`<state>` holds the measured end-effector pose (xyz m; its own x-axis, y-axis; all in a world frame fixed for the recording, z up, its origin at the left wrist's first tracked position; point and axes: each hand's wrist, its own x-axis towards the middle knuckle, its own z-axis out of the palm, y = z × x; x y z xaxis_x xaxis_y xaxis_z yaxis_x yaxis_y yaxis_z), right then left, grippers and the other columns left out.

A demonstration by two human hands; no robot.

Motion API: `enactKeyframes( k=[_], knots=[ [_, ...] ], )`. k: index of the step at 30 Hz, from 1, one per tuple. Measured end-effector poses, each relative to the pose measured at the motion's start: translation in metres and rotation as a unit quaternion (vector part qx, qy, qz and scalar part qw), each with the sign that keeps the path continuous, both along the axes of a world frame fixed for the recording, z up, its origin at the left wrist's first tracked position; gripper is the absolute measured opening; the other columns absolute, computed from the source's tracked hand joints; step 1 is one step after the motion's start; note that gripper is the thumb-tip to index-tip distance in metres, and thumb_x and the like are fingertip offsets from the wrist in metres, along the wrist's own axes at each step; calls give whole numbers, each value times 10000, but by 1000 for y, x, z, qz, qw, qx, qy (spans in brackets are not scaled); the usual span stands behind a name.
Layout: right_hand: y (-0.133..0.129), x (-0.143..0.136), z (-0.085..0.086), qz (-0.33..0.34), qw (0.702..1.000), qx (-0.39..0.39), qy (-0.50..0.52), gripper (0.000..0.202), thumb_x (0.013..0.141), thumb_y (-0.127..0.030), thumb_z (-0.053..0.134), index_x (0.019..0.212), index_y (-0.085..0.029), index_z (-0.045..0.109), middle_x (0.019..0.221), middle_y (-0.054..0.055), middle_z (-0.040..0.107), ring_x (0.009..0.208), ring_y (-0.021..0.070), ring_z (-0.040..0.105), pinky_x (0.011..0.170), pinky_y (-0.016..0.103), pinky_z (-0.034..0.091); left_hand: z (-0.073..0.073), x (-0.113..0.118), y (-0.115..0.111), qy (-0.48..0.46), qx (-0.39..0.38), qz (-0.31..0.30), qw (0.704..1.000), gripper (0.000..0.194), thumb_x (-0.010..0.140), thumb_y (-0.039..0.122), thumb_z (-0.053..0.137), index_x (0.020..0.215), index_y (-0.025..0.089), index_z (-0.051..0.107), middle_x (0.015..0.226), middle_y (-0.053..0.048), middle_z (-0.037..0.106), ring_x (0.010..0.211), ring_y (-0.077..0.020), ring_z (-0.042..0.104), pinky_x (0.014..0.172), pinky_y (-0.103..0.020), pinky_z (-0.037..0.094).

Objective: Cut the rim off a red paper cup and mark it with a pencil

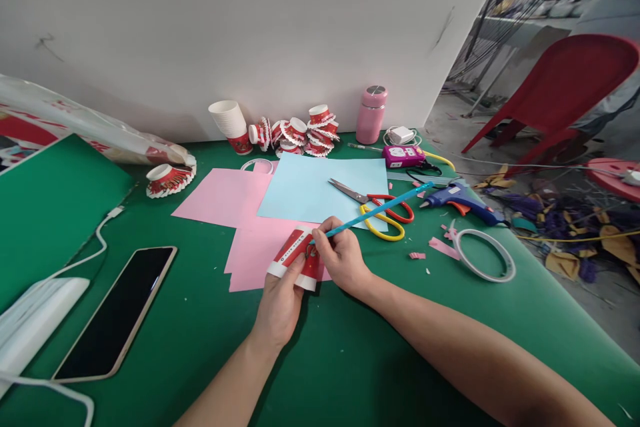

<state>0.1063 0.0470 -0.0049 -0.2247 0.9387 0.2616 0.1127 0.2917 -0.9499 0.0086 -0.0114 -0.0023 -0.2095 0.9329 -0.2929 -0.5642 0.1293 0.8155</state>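
My left hand is closed round a red and white paper cup, tilted on its side with the white rim toward me. A long blue pencil slants up to the right from my right hand, pinched between thumb and fingers. Its lower end meets the cup's printed wall. Beneath the cup lie sheets of pink paper, and a light blue sheet is just beyond. Scissors with red and yellow handles rest on the blue sheet, partly under the pencil.
Along the wall stand stacked paper cups, several cut red cups and a pink bottle. To the right are a blue glue gun, a tape roll and paper scraps. A phone lies left on the green table.
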Motion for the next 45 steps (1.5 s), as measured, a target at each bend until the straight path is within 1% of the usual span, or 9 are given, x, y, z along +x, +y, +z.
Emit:
enactKeyframes(
  k=[5, 9, 16, 25, 32, 37, 40, 45],
  knots=[
    [1, -1, -2, 6, 1000, -2, 12, 210, 844, -333, 437, 687, -196, 457, 557, -20, 512, 481, 108, 511, 471, 216, 417, 1, 0, 1, -3, -9, 10, 1000, 308, 736, 280, 655, 1040, 234, 636, 1124, -35, 650, 1129, -243, 535, 900, -338, 445],
    [1, -1, -1, 7, 1000, 11, 12, 222, 850, -328, 443, 680, -190, 479, 590, -7, 536, 500, 105, 518, 464, 209, 410, 0, 0, 1, -1, -5, 7, 1000, 301, 736, 277, 654, 1034, 238, 639, 1126, -32, 651, 1141, -242, 526, 912, -338, 438],
    [0, -1, 3, 6, 1000, 10, 7, 199, 839, -298, 439, 666, -201, 443, 538, -19, 534, 459, 103, 504, 439, 206, 385, 2, 0, 2, -8, -15, 9, 1000, 310, 730, 281, 654, 1035, 231, 636, 1120, -35, 651, 1131, -255, 532, 925, -369, 425],
    [1, 1, 1, -3, 1000, 17, -10, 183, 830, -295, 433, 669, -210, 416, 494, -34, 518, 421, 101, 458, 427, 211, 352, 2, -1, 2, -11, -15, 9, 1000, 304, 727, 281, 659, 1024, 220, 639, 1093, -41, 656, 1104, -257, 546, 895, -370, 445],
    [1, 1, 0, -2, 1000, 13, 0, 187, 834, -295, 440, 669, -207, 427, 514, -27, 539, 438, 104, 491, 435, 210, 373, 2, -1, 1, -8, -9, 8, 1000, 307, 725, 292, 658, 1023, 224, 641, 1090, -43, 657, 1101, -265, 550, 904, -381, 442],
    [1, 0, -1, 0, 1000, 19, 12, 213, 844, -306, 441, 661, -199, 459, 565, -10, 553, 476, 106, 525, 458, 210, 403, 2, 0, 2, -8, -9, 5, 1000, 326, 723, 290, 657, 1040, 220, 633, 1109, -51, 652, 1115, -269, 543, 918, -384, 436],
    [1, 0, -1, 3, 1000, 20, 16, 233, 847, -311, 440, 649, -193, 471, 605, -1, 553, 490, 102, 529, 467, 210, 414, 3, 0, 2, -9, -12, 3, 1000, 339, 722, 286, 659, 1053, 217, 625, 1127, -52, 645, 1132, -265, 531, 937, -384, 425],
    [1, -1, -1, 6, 1000, 15, 19, 227, 846, -311, 446, 658, -189, 481, 593, -6, 537, 485, 100, 515, 458, 205, 402, 2, 0, 1, -9, -21, 6, 1000, 321, 726, 279, 658, 1041, 225, 630, 1141, -41, 641, 1163, -256, 507, 957, -375, 414]
  ],
)
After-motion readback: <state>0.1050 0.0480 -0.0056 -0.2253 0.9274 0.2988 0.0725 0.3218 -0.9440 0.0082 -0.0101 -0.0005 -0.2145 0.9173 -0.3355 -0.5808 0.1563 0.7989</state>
